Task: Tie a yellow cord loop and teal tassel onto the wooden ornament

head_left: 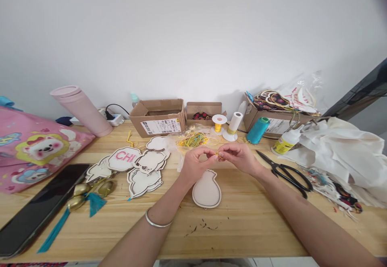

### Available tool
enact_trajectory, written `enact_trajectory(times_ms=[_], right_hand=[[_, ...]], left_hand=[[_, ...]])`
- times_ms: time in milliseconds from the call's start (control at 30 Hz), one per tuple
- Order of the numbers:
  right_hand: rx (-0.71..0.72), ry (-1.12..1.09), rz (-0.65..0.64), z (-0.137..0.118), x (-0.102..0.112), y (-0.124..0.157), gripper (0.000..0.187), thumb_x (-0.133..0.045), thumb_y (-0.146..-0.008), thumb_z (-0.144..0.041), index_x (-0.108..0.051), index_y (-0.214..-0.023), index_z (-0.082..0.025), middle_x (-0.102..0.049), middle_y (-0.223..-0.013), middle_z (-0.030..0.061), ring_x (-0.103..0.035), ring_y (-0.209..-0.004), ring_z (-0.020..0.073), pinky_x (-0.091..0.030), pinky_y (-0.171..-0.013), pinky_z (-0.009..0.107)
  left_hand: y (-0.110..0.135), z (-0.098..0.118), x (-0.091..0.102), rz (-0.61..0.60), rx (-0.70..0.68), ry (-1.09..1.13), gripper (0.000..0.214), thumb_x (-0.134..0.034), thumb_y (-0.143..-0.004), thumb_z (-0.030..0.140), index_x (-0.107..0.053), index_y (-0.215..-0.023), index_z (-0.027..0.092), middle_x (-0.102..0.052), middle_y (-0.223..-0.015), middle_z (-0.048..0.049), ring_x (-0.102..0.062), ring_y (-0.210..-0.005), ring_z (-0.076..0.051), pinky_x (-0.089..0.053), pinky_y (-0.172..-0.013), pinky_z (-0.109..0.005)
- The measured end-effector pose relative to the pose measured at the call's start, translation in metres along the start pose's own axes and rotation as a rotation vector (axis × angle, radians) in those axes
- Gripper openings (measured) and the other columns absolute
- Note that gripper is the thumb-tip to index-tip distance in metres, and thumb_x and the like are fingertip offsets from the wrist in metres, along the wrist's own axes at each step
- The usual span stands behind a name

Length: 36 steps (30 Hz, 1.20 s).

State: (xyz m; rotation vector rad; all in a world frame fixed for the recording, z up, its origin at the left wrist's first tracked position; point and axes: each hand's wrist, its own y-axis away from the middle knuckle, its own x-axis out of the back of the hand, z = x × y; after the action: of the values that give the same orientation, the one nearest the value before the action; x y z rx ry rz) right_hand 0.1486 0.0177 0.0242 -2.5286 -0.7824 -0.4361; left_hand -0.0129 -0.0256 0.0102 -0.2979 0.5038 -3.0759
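Observation:
My left hand [195, 163] and my right hand [238, 156] meet above the wooden table [242, 222], fingers pinched together on a short piece of yellow cord [218, 154]. Directly below them lies a flat pale gourd-shaped wooden cutout [207, 189]. A silver bangle [155, 221] circles my left wrist. A loose tangle of yellow cord [193, 139] in clear plastic lies just behind my hands.
Black scissors [287, 173], a glue bottle [286, 142], a teal thread spool [258, 130] and white spools [232, 127] sit to the right. Cardboard boxes [159, 117] line the wall. Left: stacked cutouts [136, 166], gold bells with teal tassels [81, 196], a phone [39, 210], a pink bottle [83, 110].

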Motion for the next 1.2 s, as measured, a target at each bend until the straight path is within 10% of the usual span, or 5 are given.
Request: enact_trajectory(times_ms=[533,867,1200], right_hand=[[0.454,0.387,0.015,-0.003,0.009,0.001,0.01,-0.051,-0.077,-0.013,-0.061,-0.078,-0.016,-0.064,-0.074,0.0039,-0.058,-0.07,0.0118,-0.047,-0.065,0.025],[-0.029,0.061,-0.024,-0.014,0.011,0.001,0.013,-0.055,-0.074,-0.023,-0.062,-0.073,-0.013,-0.064,-0.072,0.0052,-0.058,-0.066,0.0119,-0.05,-0.063,0.026],[-0.003,0.131,-0.088,-0.013,0.016,-0.001,0.015,-0.053,-0.077,-0.024,-0.064,-0.077,-0.014,-0.064,-0.07,0.0027,-0.055,-0.063,0.0099,-0.048,-0.059,0.022]], left_hand=[[0.0,0.001,-0.001,-0.016,0.024,-0.108,0.007,-0.058,-0.068,0.021,-0.06,-0.066,0.015,-0.061,-0.066,0.0001,-0.054,-0.063,-0.01,-0.044,-0.067,-0.024],[0.0,0.002,0.0,-0.011,-0.268,-0.286,0.005,-0.057,-0.071,0.019,-0.06,-0.067,0.018,-0.06,-0.062,0.003,-0.054,-0.06,-0.009,-0.041,-0.085,-0.032],[0.0,0.003,0.001,-0.041,-0.285,-0.318,0.008,-0.056,-0.072,0.019,-0.058,-0.065,0.019,-0.065,-0.066,0.0024,-0.056,-0.062,-0.01,-0.037,-0.09,-0.035]])
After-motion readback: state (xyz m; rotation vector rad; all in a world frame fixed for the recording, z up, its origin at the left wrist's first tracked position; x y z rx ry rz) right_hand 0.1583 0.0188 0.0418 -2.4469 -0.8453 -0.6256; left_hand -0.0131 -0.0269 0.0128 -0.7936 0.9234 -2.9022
